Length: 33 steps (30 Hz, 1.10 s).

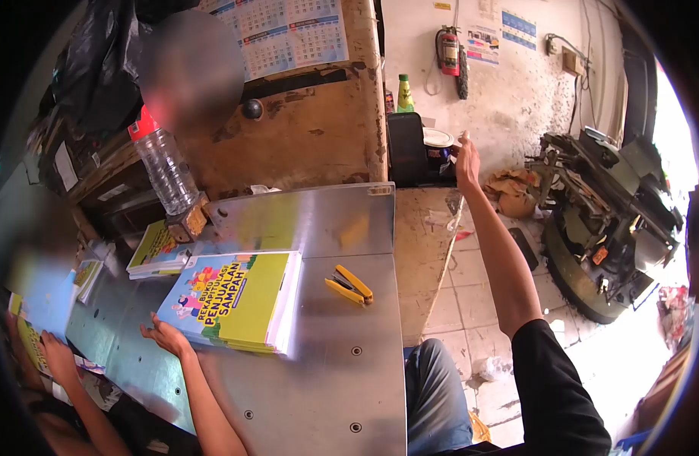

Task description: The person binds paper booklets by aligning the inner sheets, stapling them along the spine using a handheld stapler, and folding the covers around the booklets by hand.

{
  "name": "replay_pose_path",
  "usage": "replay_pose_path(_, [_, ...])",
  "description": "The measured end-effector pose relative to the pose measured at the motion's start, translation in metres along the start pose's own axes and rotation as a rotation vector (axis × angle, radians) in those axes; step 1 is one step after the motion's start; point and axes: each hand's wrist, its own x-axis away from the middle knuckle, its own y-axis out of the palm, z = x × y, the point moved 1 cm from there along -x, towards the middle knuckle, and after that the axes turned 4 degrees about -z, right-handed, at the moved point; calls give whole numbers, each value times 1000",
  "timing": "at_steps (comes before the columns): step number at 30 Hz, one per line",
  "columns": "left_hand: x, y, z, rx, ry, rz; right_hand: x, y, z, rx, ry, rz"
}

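My left hand (168, 335) lies palm up with its fingers loosely apart, at the near left edge of a stack of booklets (235, 300). The top cover is blue and lime green and reads "Buku Rekapitulasi Penjualan Sampah". My right hand (467, 163) reaches far forward, fingers extended, beside a dark tub with a white lid (439, 154); whether they touch is unclear. A yellow stapler (349, 286) rests on the metal tabletop (327, 395), right of the stack and apart from both hands.
Another person's hand (58, 357) handles booklets at the left. A second booklet pile (156, 251) and a clear plastic jar with a red lid (163, 167) stand behind. Dark machinery (600, 220) occupies the floor at right; a green bottle (405, 95) stands beyond the table.
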Motion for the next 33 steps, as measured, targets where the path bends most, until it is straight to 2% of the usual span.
replay_pose_path(2, [4,-1,4,-15,8,-22,6,3,-5,69,-35,-1])
replay_pose_path(4, [8,-2,8,-29,15,-43,20,8,-10,71,-376,90])
replay_pose_path(5, [8,-2,7,-9,21,-51,30,12,-13,69,-375,95])
replay_pose_path(7, [7,-1,4,11,36,-64,53,21,-24,507,-854,12])
replay_pose_path(8, [7,-1,4,3,47,-52,57,21,-27,503,-847,17])
replay_pose_path(10, [4,-3,2,-13,60,-41,68,22,-33,605,-1007,-289])
replay_pose_path(14, [5,-3,-2,-35,72,-56,64,21,-31,563,-1019,-215])
replay_pose_path(20, [5,-3,-2,-5,87,-36,63,21,-30,564,-966,-242])
replay_pose_path(25, [-2,-4,-8,-9,88,-39,63,21,-30,574,-1016,-267])
replay_pose_path(27, [3,-3,-4,-14,76,-33,64,22,-31,537,-998,-270])
replay_pose_path(29, [2,-5,-4,-24,70,-26,63,23,-31,499,-939,-169])
replay_pose_path(33, [-1,-3,-11,-27,85,-52,61,22,-28,502,-899,-188])
